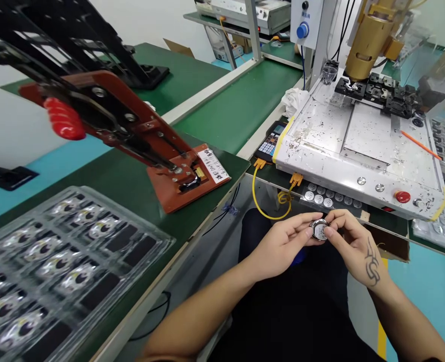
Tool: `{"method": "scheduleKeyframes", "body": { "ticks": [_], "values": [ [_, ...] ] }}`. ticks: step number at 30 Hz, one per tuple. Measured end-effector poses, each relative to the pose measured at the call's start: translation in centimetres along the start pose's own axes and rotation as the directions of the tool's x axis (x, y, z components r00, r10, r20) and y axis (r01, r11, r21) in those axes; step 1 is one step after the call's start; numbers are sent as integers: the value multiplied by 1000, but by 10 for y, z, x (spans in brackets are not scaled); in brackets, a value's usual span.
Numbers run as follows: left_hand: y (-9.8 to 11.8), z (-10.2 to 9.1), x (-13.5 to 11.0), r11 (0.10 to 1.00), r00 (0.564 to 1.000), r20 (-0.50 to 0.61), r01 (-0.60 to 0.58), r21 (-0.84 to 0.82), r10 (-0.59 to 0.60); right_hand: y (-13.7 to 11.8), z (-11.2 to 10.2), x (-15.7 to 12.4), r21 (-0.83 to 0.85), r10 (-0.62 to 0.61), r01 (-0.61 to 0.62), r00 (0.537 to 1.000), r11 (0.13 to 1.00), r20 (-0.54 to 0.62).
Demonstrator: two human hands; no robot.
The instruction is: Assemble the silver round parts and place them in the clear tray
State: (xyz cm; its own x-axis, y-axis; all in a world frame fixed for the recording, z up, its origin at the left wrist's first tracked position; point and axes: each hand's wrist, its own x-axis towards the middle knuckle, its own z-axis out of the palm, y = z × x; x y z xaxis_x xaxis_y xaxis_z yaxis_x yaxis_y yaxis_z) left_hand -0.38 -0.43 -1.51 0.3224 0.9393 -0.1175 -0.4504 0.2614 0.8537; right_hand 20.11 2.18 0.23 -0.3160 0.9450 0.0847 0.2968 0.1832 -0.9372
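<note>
Between my two hands, over my lap, is a small round metal-rimmed part (319, 230) with a pale, printed face turned up. My left hand (288, 240) pinches its left edge with thumb and fingers. On the opposite edge, the thumb and fingers of my right hand (352, 244) also grip it. The print on the disc is too small to read. Just beyond my hands, under the machine's front edge, lies a dark sheet with several round white labels (328, 202).
A white machine base (376, 136) with a gold cylinder (369, 45) and red button (402, 196) stands ahead. At left, a brown fixture (184, 176) with a red handle (64, 119) sits beside a clear tray (131, 286) of metal parts. A yellow cable (255, 193) hangs near a keypad (270, 143).
</note>
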Motion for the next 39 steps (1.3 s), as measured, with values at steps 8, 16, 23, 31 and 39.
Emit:
{"method": "scheduleKeyframes", "body": {
  "ticks": [8,16,23,31,39],
  "values": [
    [-1,1,-1,1000,1000,6,6,10,-6,3,0,-1,40,19,-20,1000,999,4],
    [1,4,-3,997,1000,-10,-19,77,20,8,1,-1,26,11,-11,1000,1000,0],
    [-1,7,-2,972,998,-25,-51,230,58,8,2,-4,-72,-7,4,999,997,-33],
    [-15,5,0,887,979,-74,-138,441,189,14,10,0,-239,-176,140,975,961,-136],
    [6,-9,1,678,973,124,-224,701,193,22,5,5,-267,-306,319,948,909,91]
  ]
}}
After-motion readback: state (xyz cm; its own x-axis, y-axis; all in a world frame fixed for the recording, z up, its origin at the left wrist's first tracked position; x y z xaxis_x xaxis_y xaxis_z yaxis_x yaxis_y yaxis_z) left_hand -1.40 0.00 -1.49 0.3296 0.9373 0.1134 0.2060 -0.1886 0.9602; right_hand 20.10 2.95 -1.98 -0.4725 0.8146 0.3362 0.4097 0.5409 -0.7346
